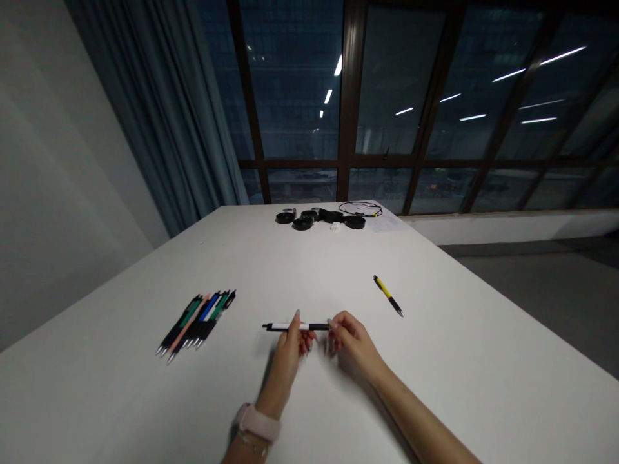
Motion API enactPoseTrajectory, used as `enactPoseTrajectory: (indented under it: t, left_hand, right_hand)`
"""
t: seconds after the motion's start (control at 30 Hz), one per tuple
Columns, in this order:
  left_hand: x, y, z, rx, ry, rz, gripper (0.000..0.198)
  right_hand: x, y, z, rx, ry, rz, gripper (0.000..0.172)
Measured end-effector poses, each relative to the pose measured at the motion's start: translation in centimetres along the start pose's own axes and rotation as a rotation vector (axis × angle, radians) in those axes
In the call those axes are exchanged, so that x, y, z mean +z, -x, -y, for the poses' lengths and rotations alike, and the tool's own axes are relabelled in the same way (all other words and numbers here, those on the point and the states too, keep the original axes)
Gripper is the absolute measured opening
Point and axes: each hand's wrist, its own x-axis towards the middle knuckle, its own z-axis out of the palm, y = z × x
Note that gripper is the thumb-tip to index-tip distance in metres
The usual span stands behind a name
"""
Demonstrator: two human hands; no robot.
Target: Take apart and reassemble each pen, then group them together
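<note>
Round black items (302, 223) on the bench (300, 264) at 12 o'clock, cable (362, 203) and paper (391, 224) at 1; curtain (188, 116) at 11.

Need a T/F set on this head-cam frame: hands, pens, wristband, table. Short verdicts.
1. The left hand and right hand are both at the white-and-black pen. True.
2. The right wrist wears a pink band. False: the pink band is on the left wrist.
3. The yellow-and-black pen lies apart from the grouped pens. True.
4. The grouped pens stand upright. False: they lie flat on the table.
</note>
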Motion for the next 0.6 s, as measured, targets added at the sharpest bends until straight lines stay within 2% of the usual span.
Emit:
enactPoseTrajectory:
  t: [0.17,0.33,0.5,0.6]
  left_hand:
    - [0.11,0.05,-0.04,-0.01,0.012,0.029,0.072]
    - [0.03,-0.13,0.04,-0.013,0.032,0.015,0.071]
    - [0.0,-0.38,0.55,-0.019,0.009,0.043,0.071]
    - [-0.07,-0.36,0.57,0.002,-0.013,0.026,0.071]
  right_hand:
    - [-0.19,0.14,0.0,-0.001,0.154,0.034,0.06]
    - [-0.12,0.32,-0.11,-0.02,0.161,0.057,0.047]
    - [-0.17,0.3,-0.2,-0.016,0.234,0.053,0.059]
    - [-0.24,0.38,-0.26,-0.022,0.217,0.051,0.049]
